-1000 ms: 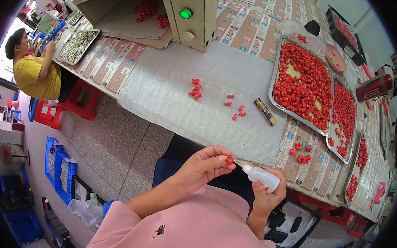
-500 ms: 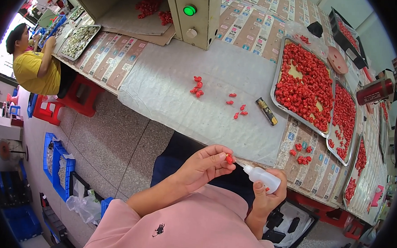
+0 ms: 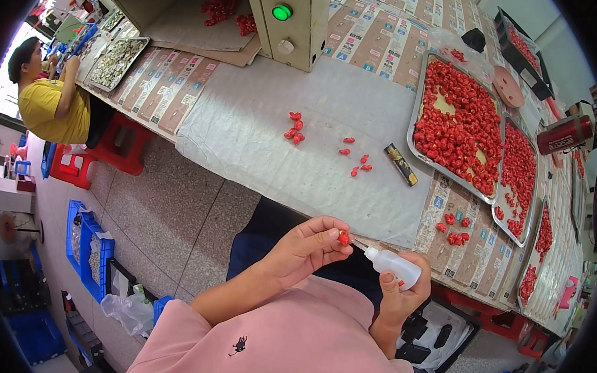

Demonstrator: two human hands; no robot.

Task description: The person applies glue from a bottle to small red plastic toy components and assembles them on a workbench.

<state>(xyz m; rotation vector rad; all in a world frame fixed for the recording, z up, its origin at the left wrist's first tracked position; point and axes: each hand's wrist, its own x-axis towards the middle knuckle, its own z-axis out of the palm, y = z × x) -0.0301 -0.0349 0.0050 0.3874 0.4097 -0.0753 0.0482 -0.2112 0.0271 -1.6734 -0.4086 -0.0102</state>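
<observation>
Between the thumb and fingertips of my left hand [image 3: 306, 250] is pinched a small glossy red gourd-shaped piece [image 3: 344, 237]. My right hand [image 3: 401, 301] is wrapped round a white squeeze bottle [image 3: 397, 269] with a thin needle-like nozzle. The bottle lies tilted, its tip pointing left at the red piece; whether the two touch is too small to tell. Both hands are held in front of my body, by the table's near edge. On the white sheet [image 3: 260, 140] beyond lie loose red pieces [image 3: 295, 129] and a black-and-gold cylinder [image 3: 401, 165].
Metal trays [image 3: 416, 135] heaped with red pieces stand at the right, near a dark red flask [image 3: 564, 136]. A beige machine box [image 3: 287, 24] with a lit green button stands at the back. A person in yellow [image 3: 56, 109] sits at the far left.
Both hands keep their hold, and the bottle's nozzle stays aimed at the red piece. The bottle has shifted very slightly left; the view has also shifted a little.
</observation>
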